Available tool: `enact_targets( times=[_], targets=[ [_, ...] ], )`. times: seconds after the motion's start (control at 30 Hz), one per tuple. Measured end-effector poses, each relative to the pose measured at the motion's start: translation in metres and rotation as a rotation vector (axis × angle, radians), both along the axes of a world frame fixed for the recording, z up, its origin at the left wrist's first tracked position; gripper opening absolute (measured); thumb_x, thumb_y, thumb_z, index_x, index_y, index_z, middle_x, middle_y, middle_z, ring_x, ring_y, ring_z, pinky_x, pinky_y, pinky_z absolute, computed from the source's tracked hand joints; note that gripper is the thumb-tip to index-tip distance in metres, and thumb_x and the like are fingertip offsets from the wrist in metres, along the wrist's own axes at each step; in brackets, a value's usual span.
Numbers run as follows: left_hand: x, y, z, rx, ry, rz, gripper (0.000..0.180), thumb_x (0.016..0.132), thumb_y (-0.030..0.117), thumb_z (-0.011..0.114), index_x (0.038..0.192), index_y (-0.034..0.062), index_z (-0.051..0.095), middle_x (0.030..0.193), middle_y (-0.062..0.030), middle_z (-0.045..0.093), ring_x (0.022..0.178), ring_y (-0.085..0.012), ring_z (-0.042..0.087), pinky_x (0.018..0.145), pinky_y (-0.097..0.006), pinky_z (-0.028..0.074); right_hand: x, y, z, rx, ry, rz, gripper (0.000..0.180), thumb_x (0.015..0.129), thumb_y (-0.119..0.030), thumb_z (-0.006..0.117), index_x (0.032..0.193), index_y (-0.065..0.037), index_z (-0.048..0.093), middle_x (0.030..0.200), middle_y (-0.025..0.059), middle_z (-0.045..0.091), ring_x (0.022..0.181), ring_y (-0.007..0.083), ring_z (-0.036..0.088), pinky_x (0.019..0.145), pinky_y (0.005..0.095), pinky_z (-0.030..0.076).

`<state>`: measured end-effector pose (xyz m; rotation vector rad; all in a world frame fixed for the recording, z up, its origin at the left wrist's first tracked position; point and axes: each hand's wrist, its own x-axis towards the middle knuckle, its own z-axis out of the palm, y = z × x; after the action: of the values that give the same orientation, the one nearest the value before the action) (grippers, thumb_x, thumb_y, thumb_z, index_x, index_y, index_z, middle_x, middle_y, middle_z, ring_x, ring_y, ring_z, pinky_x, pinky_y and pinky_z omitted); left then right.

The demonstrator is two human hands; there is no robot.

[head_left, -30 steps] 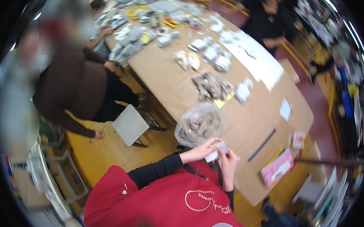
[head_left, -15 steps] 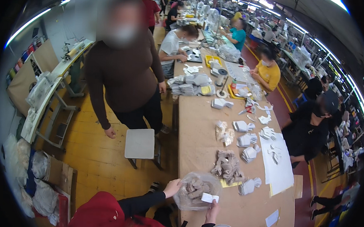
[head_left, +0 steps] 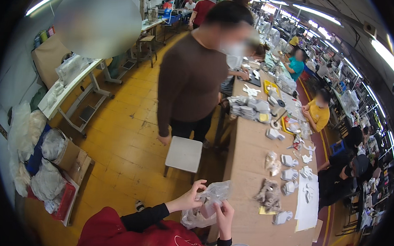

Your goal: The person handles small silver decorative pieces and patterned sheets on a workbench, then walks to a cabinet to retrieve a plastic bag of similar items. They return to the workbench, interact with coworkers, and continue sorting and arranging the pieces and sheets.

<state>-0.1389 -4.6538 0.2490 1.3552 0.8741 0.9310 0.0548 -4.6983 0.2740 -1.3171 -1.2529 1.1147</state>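
Observation:
A clear plastic bag (head_left: 209, 202) with something pale inside is held up in front of me, at the near edge of a long wooden worktable (head_left: 252, 169). My left hand (head_left: 191, 195) grips the bag's upper left side. My right hand (head_left: 224, 214) holds it from the lower right, fingers curled against the plastic. Black sleeves and a red top show below my hands.
A person in a brown top (head_left: 192, 79) stands at the table's left beside a white stool (head_left: 184, 154). Grey and white piece stacks (head_left: 271, 194) and white sheets (head_left: 308, 202) lie on the table. Seated workers line the right side. Stuffed bags and boxes (head_left: 50, 160) sit on the left floor.
My view has tilted up along the aisle. The bag has been lifted off the table and now hangs between my two hands.

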Motion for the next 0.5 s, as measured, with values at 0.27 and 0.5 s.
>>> enact_targets(
  times=[0.27,0.5],
  targets=[
    [-0.238,-0.011,0.004,-0.362,-0.122,-0.061,0.057,0.082,0.012,0.075,0.13,0.0009,0.047,0.108,-0.0056,0.064,0.096,-0.017,0.064,0.089,-0.032,0.05,-0.265,0.05,0.014,-0.097,-0.015,0.294,0.014,0.088,-0.01,0.066,0.096,0.003,0.065,0.069,0.0026,0.061,0.064,0.0066,0.055,0.056,0.0249,0.045],
    [-0.387,0.052,-0.007,-0.274,0.048,0.173,0.055,0.08,0.022,0.077,0.125,0.0026,0.053,0.108,-0.0074,0.065,0.102,-0.0163,0.061,0.087,-0.032,0.05,-0.426,0.14,0.041,-0.031,-0.002,0.486,0.024,0.089,-0.013,0.066,0.11,-0.001,0.064,0.086,0.0109,0.07,0.076,0.0125,0.066,0.064,0.028,0.051]
  ],
)
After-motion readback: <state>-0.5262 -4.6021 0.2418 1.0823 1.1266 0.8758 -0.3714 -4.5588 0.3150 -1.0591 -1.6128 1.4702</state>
